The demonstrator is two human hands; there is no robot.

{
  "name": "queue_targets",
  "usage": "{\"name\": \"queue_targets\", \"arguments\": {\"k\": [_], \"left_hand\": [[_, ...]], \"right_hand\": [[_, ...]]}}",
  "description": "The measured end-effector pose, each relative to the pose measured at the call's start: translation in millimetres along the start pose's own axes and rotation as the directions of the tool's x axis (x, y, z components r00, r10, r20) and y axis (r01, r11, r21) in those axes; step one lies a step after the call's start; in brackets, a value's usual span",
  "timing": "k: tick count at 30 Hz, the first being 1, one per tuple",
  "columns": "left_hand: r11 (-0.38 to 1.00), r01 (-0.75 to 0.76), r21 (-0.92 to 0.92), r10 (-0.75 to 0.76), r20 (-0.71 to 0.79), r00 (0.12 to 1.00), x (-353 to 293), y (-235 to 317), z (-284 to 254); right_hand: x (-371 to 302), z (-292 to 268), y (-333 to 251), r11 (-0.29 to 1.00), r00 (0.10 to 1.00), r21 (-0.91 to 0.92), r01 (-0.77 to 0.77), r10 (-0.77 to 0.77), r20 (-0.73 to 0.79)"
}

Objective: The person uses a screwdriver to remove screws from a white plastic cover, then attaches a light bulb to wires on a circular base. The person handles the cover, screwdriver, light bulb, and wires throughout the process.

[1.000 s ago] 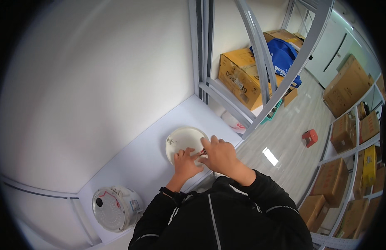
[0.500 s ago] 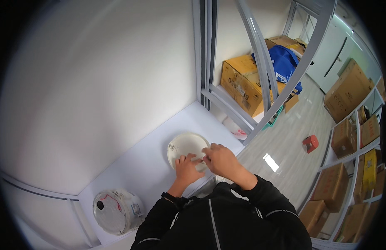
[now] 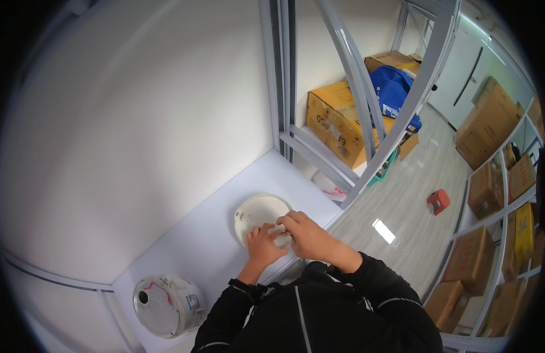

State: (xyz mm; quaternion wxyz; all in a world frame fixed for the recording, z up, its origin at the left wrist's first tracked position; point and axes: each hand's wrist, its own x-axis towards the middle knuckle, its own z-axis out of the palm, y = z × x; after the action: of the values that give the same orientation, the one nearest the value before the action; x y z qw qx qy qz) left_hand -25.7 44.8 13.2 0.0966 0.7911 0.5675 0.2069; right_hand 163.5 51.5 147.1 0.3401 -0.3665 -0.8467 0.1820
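A round, shallow white dish [image 3: 263,207] lies on the pale work surface, with small dark bits on its left side. Over its near right edge my two hands meet. My right hand [image 3: 312,236] is closed, its fingertips pinching a small dark reddish thing too small to name. Close beside it, my left hand [image 3: 265,248] has its fingers bent and apart over the dish's near rim. Its index finger reaches to the small thing; whether it grips it too is hidden.
A clear lidded tub [image 3: 166,306] stands at the near left of the surface [image 3: 190,241]. A grey metal frame [image 3: 396,135] rises at the right end. Beyond it are a yellow carton [image 3: 337,120], a blue bag [image 3: 391,88], a red stool [image 3: 438,202] and shelved boxes [image 3: 467,265].
The view has shifted slightly. My right fingers have drawn down and left toward my left hand, and the small thing between the fingertips shows more. The dish remains in place.
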Motion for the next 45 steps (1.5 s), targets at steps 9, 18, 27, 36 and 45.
{"name": "queue_targets", "arguments": {"k": [9,18,27,36,45], "left_hand": [[0.999,0.035,-0.037,-0.033,0.037,0.999,2,0,-1],[1.0,0.026,-0.002,-0.026,0.029,0.999,-1,3,-5],[1.0,0.026,-0.007,-0.026,0.021,0.999,-1,-1,-1],[0.999,-0.028,-0.036,0.024,-0.108,0.994,-2,-6,10],[0.996,-0.083,0.036,0.087,-0.118,0.989,6,-10,25]], "right_hand": [[-8,0,4,0.962,0.991,-0.244,-0.121,0.133,0.033],[12,-12,-18,0.725,0.71,-0.381,-0.574,0.672,0.209],[-6,-2,-12,0.955,0.961,-0.136,-0.265,0.272,0.04],[-3,5,4,0.986,0.987,0.077,-0.15,0.153,-0.042],[9,0,-6,0.798,0.829,-0.362,-0.482,0.549,0.105]]}}
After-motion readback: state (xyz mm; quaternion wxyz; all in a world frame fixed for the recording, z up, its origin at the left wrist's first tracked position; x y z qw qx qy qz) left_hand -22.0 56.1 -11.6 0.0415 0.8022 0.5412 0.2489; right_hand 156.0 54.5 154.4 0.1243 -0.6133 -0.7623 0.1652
